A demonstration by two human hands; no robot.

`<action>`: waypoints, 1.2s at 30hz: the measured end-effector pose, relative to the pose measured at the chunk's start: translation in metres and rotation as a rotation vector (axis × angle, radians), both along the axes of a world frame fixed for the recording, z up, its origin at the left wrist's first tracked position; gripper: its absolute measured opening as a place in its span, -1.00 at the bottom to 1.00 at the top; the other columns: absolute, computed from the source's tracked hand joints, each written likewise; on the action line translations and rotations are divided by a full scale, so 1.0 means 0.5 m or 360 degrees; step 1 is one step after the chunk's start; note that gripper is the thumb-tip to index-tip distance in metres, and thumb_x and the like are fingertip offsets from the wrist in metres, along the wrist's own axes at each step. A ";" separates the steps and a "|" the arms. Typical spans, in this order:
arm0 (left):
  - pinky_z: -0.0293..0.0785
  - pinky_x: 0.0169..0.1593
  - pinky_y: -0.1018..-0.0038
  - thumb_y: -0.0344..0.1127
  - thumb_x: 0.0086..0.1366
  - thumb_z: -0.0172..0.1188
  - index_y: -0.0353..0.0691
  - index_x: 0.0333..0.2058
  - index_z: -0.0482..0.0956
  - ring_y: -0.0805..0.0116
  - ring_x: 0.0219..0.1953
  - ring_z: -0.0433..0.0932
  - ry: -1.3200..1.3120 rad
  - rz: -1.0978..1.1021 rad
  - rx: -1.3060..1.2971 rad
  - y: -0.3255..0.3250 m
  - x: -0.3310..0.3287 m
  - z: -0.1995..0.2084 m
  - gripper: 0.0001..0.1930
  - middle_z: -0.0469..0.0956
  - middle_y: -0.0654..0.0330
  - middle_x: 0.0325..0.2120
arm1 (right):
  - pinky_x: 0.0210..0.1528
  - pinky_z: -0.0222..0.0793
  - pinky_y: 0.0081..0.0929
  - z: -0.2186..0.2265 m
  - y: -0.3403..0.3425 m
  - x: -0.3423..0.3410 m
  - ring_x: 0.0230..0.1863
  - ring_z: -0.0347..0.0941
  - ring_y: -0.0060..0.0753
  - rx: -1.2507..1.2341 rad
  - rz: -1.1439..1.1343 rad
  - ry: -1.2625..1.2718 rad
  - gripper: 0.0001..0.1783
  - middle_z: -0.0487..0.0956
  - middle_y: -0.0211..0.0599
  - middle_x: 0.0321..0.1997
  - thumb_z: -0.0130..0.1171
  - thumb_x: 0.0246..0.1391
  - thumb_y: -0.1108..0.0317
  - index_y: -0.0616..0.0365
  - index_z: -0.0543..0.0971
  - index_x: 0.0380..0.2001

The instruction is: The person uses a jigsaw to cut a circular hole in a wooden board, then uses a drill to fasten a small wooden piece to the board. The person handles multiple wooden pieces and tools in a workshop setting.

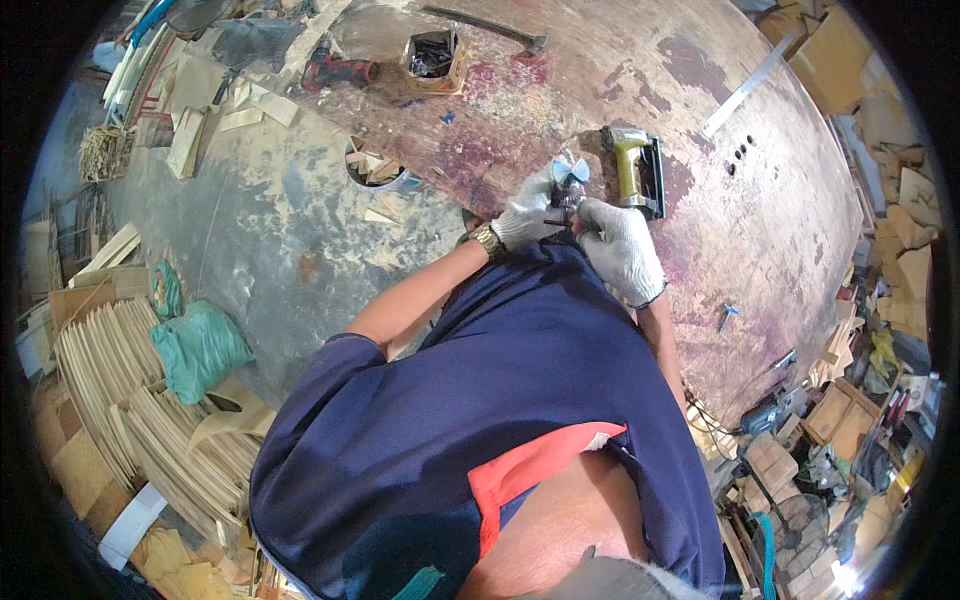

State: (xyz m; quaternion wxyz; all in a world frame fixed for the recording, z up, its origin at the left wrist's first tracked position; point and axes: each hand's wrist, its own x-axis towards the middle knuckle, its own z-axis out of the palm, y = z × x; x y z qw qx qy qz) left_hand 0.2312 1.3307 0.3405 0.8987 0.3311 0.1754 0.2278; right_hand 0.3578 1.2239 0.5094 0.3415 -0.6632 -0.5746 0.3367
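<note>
Battered workshop counter [770,230], brown paint flaking off in rough patches, with wood offcuts heaped beyond its right edge and curved pale wooden strips [100,380] stacked at the left. Both hands are in fuzzy white knit gloves, out in front of a navy shirt [540,350]. Left hand [525,220] has its fingers closed on a small dark fitting with rounded light-blue lobes [570,176]; right hand [625,250] has its fingers curled at the near end, can't tell if they're actually gripping. Olive-and-black nail gun [630,160] lies just right of it, thin flat metal strip [745,90] farther right.
</note>
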 end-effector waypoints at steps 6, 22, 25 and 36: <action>0.54 0.13 0.35 -0.33 0.36 0.30 -0.18 -0.03 0.47 0.38 -0.06 0.58 0.0126 0.0057 0.0570 -0.003 -0.012 0.024 -0.73 0.58 0.23 -0.15 | -0.30 0.47 -0.25 0.003 -0.005 0.000 -0.37 0.61 0.04 0.0041 0.0011 -0.0018 -0.91 0.59 -0.02 -0.46 0.16 0.00 0.59 0.19 0.55 -0.40; 0.37 0.27 0.30 -0.26 0.12 0.52 -0.15 0.16 0.40 0.35 0.12 0.42 0.0460 -0.0189 0.1383 0.000 -0.029 0.054 -0.34 0.46 0.21 0.03 | -0.30 0.50 -0.32 -0.026 0.002 0.016 -0.40 0.62 -0.10 0.0243 -0.0053 -0.0120 -0.81 0.63 -0.03 -0.41 0.29 0.04 0.51 0.23 0.65 -0.22; 0.24 0.39 0.24 -0.02 0.12 0.52 -0.26 0.38 0.20 0.24 0.32 0.31 0.0414 -0.0183 0.1614 0.002 -0.033 0.072 -0.04 0.38 0.07 0.24 | -0.33 0.48 -0.41 -0.035 0.007 0.028 -0.46 0.53 -0.43 -0.0006 -0.0090 -0.0004 -0.86 0.60 -0.24 -0.51 0.34 -0.05 0.54 0.24 0.64 -0.36; 0.43 0.07 0.23 -0.12 0.38 0.08 -0.30 0.05 0.46 0.04 -0.05 0.52 0.0278 0.0577 0.1645 -0.033 -0.011 0.118 -0.59 0.49 0.04 -0.16 | -0.40 0.36 -0.56 -0.109 0.012 0.069 -0.40 0.43 -0.66 -0.0287 -0.0087 0.1009 -0.86 0.52 -0.42 -0.42 0.09 -0.02 0.61 0.23 0.48 -0.33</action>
